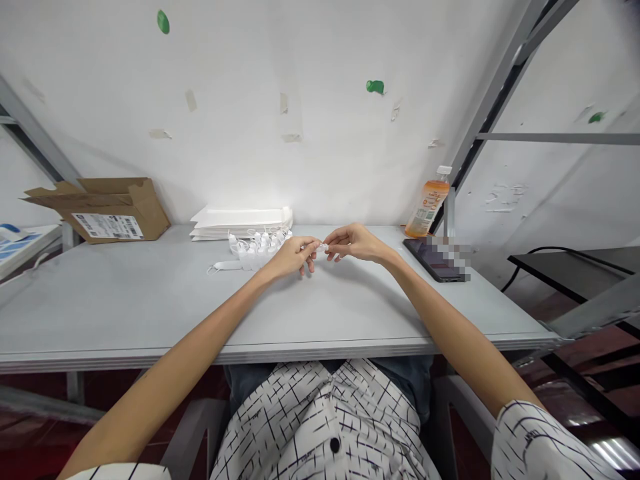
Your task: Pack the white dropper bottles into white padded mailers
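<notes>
Above the middle of the grey table, my left hand (pixel 295 256) and my right hand (pixel 354 243) meet over a small whitish, partly clear piece (pixel 323 247). Thumb and fingers of both hands pinch it from either side; its kind is too small to make out. Just left of my left hand lies a cluster of small white plastic pieces with thin looped cords (pixel 253 248). One longer white piece with a cord loop (pixel 225 266) lies at the near side of that cluster.
Behind the cluster is a stack of white flat sheets or boxes (pixel 240 222). An open cardboard box (pixel 113 213) stands at the left. At the right are an orange drink bottle (pixel 429 203) and a dark phone (pixel 435 260). The table's front edge (pixel 320 352) runs before my lap.
</notes>
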Tool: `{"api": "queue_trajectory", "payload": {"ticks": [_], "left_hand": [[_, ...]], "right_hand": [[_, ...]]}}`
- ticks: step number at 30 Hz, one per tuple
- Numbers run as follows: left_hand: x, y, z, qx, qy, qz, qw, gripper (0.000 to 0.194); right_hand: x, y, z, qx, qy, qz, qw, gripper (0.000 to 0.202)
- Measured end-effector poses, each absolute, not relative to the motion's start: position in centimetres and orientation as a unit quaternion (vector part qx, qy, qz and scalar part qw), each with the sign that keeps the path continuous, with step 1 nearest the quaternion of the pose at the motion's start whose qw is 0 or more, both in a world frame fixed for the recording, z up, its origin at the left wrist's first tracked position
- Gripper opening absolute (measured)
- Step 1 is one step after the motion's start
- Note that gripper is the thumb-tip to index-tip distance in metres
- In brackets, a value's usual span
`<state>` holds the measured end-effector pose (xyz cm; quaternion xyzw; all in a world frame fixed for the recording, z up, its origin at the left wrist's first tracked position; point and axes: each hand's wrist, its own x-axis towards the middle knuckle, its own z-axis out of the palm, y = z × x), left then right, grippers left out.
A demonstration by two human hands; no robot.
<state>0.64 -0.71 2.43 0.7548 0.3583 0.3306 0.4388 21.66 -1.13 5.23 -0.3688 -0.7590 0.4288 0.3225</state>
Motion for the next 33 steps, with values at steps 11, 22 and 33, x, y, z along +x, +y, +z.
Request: {"api": "queue_trajectory", "payload": {"ticks": [11, 22, 33], "left_hand": [[0.7, -0.5, 2.1, 0.762, 0.358, 0.323, 0.432, 0.029], [0.2, 0.0, 1.7, 0.756, 0.365, 0.332, 0.430, 0.031], [0.8, -1.0, 1.6, 0.780, 0.366, 0.384, 0.331, 0.035]], "right_hand": [[21.7, -0.9, 5.0, -0.370, -0.765, 0.423, 0.315, 0.023], [20.4, -0.6, 2.9, -0.355, -0.730, 0.467, 0.351, 0.032], [20.6, -1.2, 3.8, -0.345, -0.699, 0.477, 0.406, 0.042]]}}
